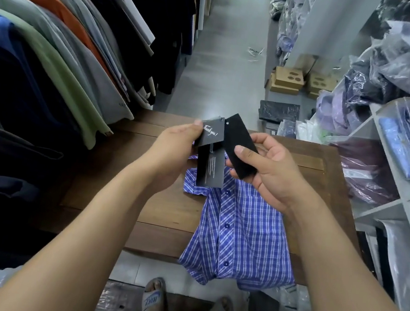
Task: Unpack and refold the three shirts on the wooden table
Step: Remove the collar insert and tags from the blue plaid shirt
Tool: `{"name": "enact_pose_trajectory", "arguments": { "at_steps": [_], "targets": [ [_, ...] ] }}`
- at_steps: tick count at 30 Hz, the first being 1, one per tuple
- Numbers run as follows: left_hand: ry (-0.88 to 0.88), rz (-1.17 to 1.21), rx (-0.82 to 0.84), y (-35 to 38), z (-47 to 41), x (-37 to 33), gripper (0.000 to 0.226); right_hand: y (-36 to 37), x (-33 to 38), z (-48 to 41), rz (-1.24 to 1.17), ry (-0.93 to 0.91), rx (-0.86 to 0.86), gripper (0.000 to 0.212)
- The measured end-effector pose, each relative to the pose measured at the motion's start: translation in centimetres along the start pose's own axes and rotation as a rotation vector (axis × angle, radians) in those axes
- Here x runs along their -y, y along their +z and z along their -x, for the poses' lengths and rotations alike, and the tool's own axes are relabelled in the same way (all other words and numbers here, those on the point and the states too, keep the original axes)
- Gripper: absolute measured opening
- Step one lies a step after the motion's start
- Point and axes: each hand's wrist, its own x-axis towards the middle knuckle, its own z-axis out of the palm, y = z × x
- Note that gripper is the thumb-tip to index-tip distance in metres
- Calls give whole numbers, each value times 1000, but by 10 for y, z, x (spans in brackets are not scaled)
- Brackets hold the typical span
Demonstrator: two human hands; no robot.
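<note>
A blue and white plaid button-up shirt [244, 228] lies unfolded on the wooden table [127, 179], its hem hanging over the near edge. Above its collar I hold a bunch of black hang tags. My left hand [173, 151] pinches the tag with white script [212, 133], and a longer tag [211, 171] dangles below it. My right hand [267, 168] grips a plain black tag [241, 147] between thumb and fingers. I see only this one shirt on the table.
A rack of hanging shirts [56, 52] crowds the table's left side. White shelves [393, 159] with bagged garments stand on the right. Cardboard boxes [286, 80] and a black packet [278, 111] lie on the floor beyond the table. My sandalled feet [154, 297] stand at the near edge.
</note>
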Motion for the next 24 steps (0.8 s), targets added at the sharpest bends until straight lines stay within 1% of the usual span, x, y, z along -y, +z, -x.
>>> {"name": "enact_pose_trajectory", "arguments": {
  "at_steps": [2,4,7,10,12,14,17,18,19,20,22,23,24],
  "targets": [
    [-94,-17,76,1,1,-3,37,-1,-1,-1,24,27,2,15],
    [-156,-47,137,2,2,-3,35,1,-1,-2,44,77,39,12],
    [-166,-61,129,5,1,-3,27,5,0,-2,55,112,63,13],
    [-31,-138,47,8,-4,3,6,10,4,-4,12,100,1,19],
    [108,-208,16,8,-6,9,15,12,6,-6,-12,92,-61,21],
    [200,-300,32,8,-5,11,17,13,8,-7,-33,91,-102,22],
    [307,-496,83,5,-2,10,47,13,8,-9,-5,85,-119,24],
    [351,-575,83,4,-2,9,53,12,7,-9,15,81,-125,22],
    [411,-646,68,3,-3,8,53,11,7,-10,26,81,-134,20],
    [482,-696,48,2,-5,7,48,11,6,-10,30,85,-148,20],
    [575,-725,-12,1,-10,5,28,9,5,-11,48,90,-170,22],
    [577,-693,-39,0,-14,5,23,8,5,-11,70,92,-174,22],
    [527,-615,-49,0,-16,4,30,7,4,-11,93,93,-173,23]
  ]
}}
